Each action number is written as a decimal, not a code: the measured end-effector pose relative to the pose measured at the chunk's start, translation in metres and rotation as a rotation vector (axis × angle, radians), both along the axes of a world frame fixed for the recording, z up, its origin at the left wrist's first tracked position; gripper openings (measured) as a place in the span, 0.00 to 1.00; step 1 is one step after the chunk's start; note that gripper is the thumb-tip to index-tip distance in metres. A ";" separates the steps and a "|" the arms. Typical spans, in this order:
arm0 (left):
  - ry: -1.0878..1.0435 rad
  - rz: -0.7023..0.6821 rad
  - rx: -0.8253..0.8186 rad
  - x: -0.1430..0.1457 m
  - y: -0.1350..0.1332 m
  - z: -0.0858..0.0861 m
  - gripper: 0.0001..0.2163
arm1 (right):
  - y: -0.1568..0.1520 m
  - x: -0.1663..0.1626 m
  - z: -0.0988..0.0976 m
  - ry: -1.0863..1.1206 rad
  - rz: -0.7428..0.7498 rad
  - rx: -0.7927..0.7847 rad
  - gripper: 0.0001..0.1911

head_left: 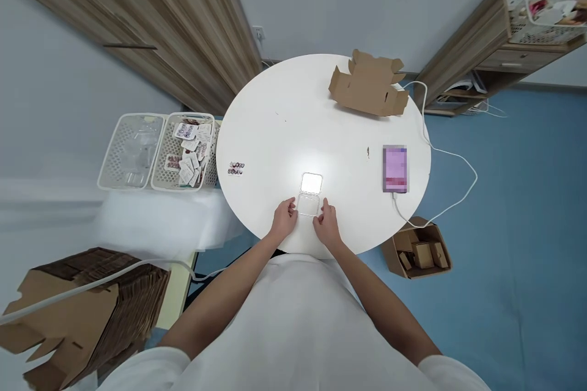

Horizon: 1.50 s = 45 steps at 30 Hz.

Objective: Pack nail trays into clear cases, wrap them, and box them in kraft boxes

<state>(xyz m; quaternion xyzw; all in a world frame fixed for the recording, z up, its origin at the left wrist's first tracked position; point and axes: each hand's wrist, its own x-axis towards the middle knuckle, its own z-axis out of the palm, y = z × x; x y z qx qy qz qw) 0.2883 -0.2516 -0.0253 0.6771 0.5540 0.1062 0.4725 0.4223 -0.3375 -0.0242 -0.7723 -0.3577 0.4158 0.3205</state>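
An opened clear plastic case (308,205) lies near the front edge of the white round table (270,128), its lid tipped back away from me. At the case's left side, my left hand (285,218) pinches the edge with curled fingers. My right hand (327,223) grips the opposite side in the same way, thumb low and fingers bent. Nothing shows inside the case. To the left on the table is a small card of dark, purple-toned press-on nails (236,169), apart from both hands.
An unfolded cardboard box (369,85) lies at the back right. A blurred-out device (395,169) sits right, its white cable looping off the table. Baskets of clear cases (137,146) and small packets (190,153) stand left. A carton (422,250) is on the floor.
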 end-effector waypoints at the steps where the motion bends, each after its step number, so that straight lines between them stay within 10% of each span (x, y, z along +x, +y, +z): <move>1: -0.009 -0.002 -0.004 -0.001 -0.002 0.001 0.19 | -0.001 0.000 -0.001 -0.003 0.004 0.015 0.34; 16: -0.088 -0.148 -0.043 -0.014 -0.004 0.001 0.23 | 0.002 -0.001 0.003 -0.058 -0.074 -0.004 0.30; 23: -0.082 -0.149 0.134 -0.093 0.075 0.022 0.18 | 0.027 -0.011 0.030 -0.210 -0.383 0.119 0.25; 31: 0.339 -0.275 0.379 -0.169 0.204 0.041 0.19 | 0.157 -0.111 0.044 0.017 0.266 -0.031 0.20; 45: 0.484 -0.570 0.311 -0.149 0.242 0.024 0.25 | 0.234 -0.152 0.003 -0.419 0.260 -0.163 0.33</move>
